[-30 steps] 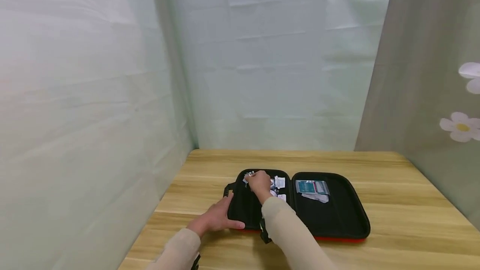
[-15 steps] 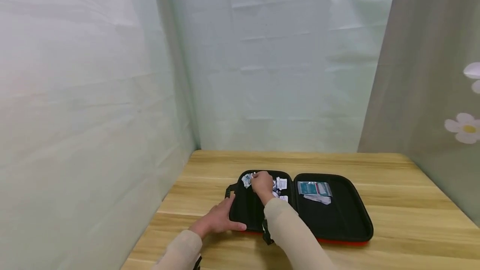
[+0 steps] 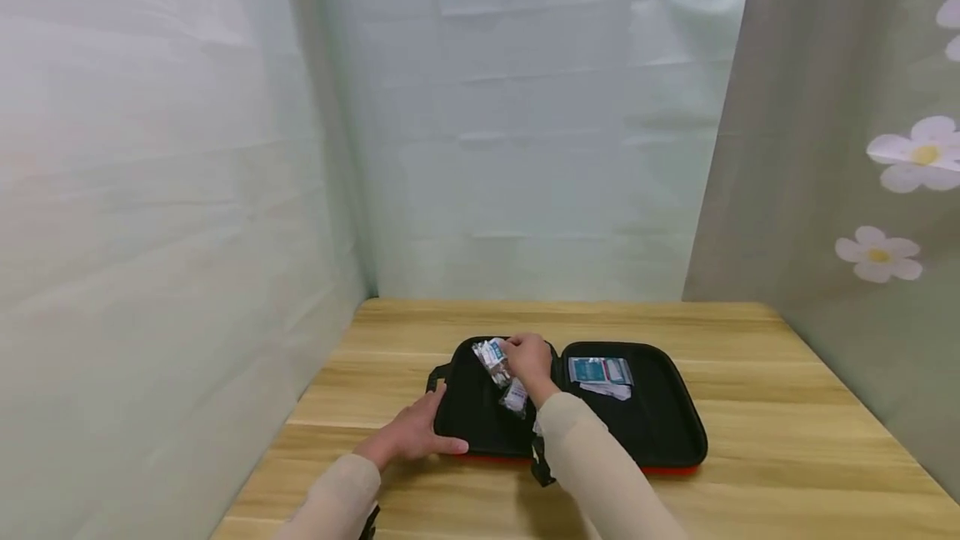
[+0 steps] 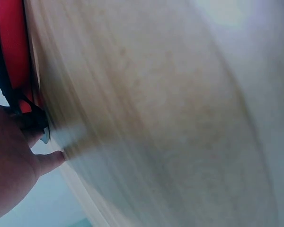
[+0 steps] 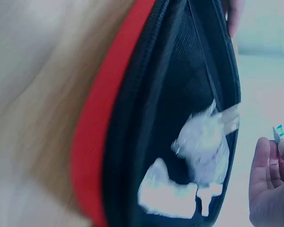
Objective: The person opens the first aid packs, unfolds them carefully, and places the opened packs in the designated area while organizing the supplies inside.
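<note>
An unzipped black-lined case with a red outside (image 3: 480, 432) lies spread flat on the table. My left hand (image 3: 411, 433) rests on its left edge, fingers spread and thumb along the front rim. Over the far part of the left half, my right hand (image 3: 529, 361) pinches a small packet with a teal corner (image 5: 279, 133) between thumb and fingers. Just left of that hand lies a white-and-blue packet (image 3: 491, 354). A clear-wrapped white bundle (image 3: 515, 397) sits nearer in the same half. The right wrist view shows several white wrapped pieces (image 5: 206, 146) inside, somewhat blurred.
In the case's right half lie a teal-and-white flat packet (image 3: 600, 370) and white packets (image 3: 606, 390) under its near side. Wooden table (image 3: 780, 407) surrounds the case. Pale curtains (image 3: 525, 148) hang behind and on the left.
My right hand has moved rightward within the case's left half. A wrapped bundle now shows near the middle of that half. My left hand stays on the edge; the head view has shifted slightly.
</note>
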Available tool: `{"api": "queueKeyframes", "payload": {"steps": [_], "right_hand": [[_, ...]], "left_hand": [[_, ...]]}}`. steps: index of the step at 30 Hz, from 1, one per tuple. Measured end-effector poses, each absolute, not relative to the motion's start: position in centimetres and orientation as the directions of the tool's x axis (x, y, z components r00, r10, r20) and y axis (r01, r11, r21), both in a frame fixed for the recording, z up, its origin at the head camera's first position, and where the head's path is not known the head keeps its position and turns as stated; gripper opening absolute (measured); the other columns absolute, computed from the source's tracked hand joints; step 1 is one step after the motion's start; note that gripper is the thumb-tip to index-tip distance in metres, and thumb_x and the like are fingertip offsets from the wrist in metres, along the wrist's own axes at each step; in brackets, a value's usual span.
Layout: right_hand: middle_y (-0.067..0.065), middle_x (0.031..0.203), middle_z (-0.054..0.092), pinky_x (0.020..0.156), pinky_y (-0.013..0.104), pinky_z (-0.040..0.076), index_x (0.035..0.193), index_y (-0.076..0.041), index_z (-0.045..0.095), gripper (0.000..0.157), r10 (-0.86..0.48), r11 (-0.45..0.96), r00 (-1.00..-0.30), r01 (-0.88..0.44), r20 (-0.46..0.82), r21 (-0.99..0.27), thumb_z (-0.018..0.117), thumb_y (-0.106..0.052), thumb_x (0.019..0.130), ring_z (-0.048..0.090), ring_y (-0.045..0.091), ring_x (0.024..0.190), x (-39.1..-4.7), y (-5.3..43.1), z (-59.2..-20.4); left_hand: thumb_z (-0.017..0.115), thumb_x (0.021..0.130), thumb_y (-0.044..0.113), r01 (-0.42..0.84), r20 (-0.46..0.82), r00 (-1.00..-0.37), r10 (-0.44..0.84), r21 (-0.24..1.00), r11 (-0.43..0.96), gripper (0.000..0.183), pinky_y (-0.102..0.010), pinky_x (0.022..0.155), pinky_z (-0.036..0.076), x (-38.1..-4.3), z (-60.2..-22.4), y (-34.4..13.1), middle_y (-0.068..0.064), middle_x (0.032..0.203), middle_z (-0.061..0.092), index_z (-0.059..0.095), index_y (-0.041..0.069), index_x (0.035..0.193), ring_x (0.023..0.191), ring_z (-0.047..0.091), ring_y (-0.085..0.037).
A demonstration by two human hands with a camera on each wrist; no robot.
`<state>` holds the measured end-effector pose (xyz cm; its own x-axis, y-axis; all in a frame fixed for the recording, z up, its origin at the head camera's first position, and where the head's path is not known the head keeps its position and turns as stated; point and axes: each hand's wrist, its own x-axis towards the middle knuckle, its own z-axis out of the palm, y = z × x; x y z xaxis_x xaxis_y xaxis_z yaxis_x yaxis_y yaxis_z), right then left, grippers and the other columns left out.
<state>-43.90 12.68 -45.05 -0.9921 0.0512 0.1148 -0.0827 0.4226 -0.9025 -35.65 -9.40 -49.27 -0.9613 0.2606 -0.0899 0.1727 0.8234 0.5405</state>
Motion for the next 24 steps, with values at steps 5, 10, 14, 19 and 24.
{"api": "queueKeyframes", "payload": {"steps": [5, 10, 14, 19, 24], "right_hand": [[0.009, 0.075, 0.068, 0.055, 0.03, 0.052, 0.093, -0.004, 0.077, 0.019, 0.062, 0.406, -0.991, -0.084, 0.119, -0.91, 0.069, -0.021, 0.095, 0.064, 0.019, 0.061, -43.9, 14.7, -44.5], [0.014, 0.081, 0.071, 0.057, 0.029, 0.056, 0.1, 0.002, 0.076, 0.022, 0.106, 0.381, -0.985, -0.083, 0.133, -0.921, 0.072, -0.018, 0.093, 0.069, 0.028, 0.07, -43.9, 17.6, -43.9], [0.012, 0.081, 0.071, 0.061, 0.032, 0.057, 0.102, 0.002, 0.075, 0.025, 0.159, 0.377, -0.982, -0.036, 0.104, -0.925, 0.072, -0.02, 0.093, 0.069, 0.029, 0.072, -43.8, 20.9, -43.0], [0.011, 0.08, 0.07, 0.065, 0.037, 0.057, 0.105, 0.003, 0.074, 0.028, 0.213, 0.408, -0.972, -0.001, 0.096, -0.913, 0.069, -0.024, 0.095, 0.068, 0.025, 0.07, -43.6, 25.3, -42.1], [0.014, 0.086, 0.069, 0.059, 0.027, 0.054, 0.108, 0.005, 0.071, 0.033, 0.235, 0.431, -0.967, 0.017, 0.094, -0.902, 0.065, -0.025, 0.098, 0.067, 0.025, 0.071, -43.2, 28.3, -41.7]], "left_hand": [[0.081, 0.073, 0.059, 0.182, -0.064, -0.964, 0.256, 0.544, 0.819, 0.12, -0.059, 0.111, 0.028, -35.9, -49.0, -9.8, -0.029, 0.154, 0.03, 0.021, -0.004, 0.155, 0.14, 0.032, -0.046], [0.082, 0.072, 0.059, 0.164, -0.08, -0.966, 0.245, 0.543, 0.823, 0.12, -0.06, 0.111, 0.028, -35.8, -48.9, -10.0, -0.03, 0.154, 0.029, 0.021, -0.003, 0.155, 0.14, 0.031, -0.047], [0.082, 0.072, 0.059, 0.155, -0.086, -0.967, 0.241, 0.551, 0.82, 0.121, -0.06, 0.111, 0.027, -35.9, -48.8, -10.1, -0.03, 0.155, 0.029, 0.02, -0.003, 0.156, 0.14, 0.03, -0.047], [0.08, 0.071, 0.063, 0.159, -0.092, -0.963, 0.252, 0.561, 0.812, 0.124, -0.06, 0.113, 0.023, -36.2, -48.5, -10.1, -0.03, 0.156, 0.025, 0.018, -0.002, 0.156, 0.142, 0.027, -0.047], [0.079, 0.07, 0.065, 0.131, -0.121, -0.963, 0.24, 0.568, 0.813, 0.126, -0.061, 0.114, 0.02, -36.4, -48.5, -10.3, -0.029, 0.158, 0.022, 0.015, 0.0, 0.157, 0.143, 0.024, -0.047]]}}
